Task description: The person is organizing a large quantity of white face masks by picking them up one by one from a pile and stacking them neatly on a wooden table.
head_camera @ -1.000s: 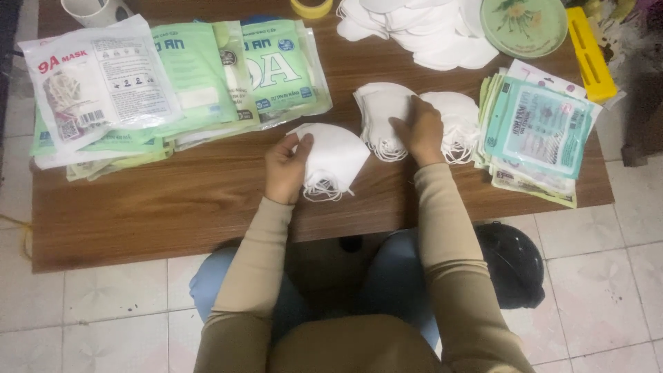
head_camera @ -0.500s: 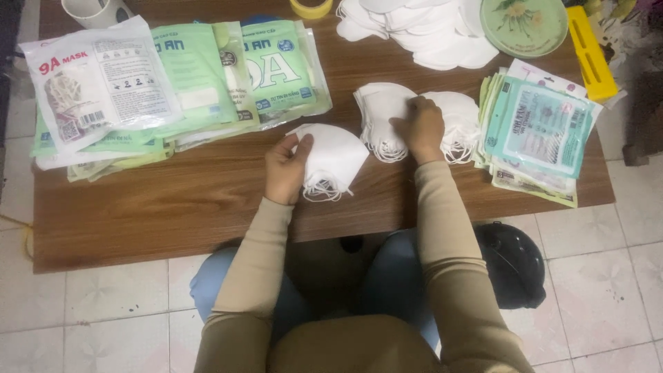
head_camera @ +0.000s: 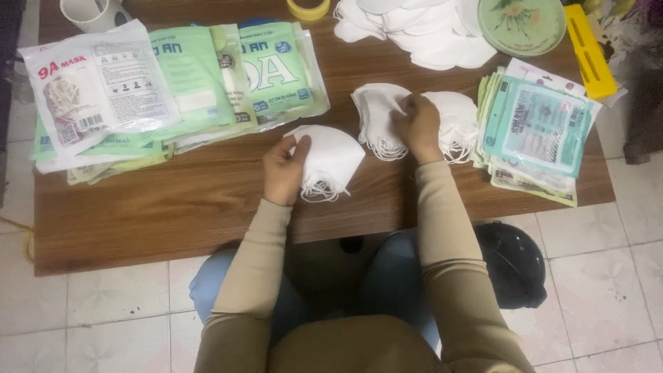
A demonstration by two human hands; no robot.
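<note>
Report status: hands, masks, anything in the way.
Left hand holds small mask stack. Right hand rests on mask pile. Packets lie beside the pile, nothing between the hands.

Left hand (head_camera: 284, 170) on a small mask stack (head_camera: 331, 160); right hand (head_camera: 417, 126) atop fanned white masks (head_camera: 378, 117); wooden table (head_camera: 173, 200).

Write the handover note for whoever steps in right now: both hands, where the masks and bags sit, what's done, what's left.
Left hand: holds a small stack of folded white masks at the table's near middle.
Right hand: rests on the fanned row of white masks, fingers at one mask.
Loose mask heap at the far edge.
Done, apparently: filled packets stacked on the left.
Left: flat teal bags on the right look unfilled; the loose masks are unpacked.
</note>
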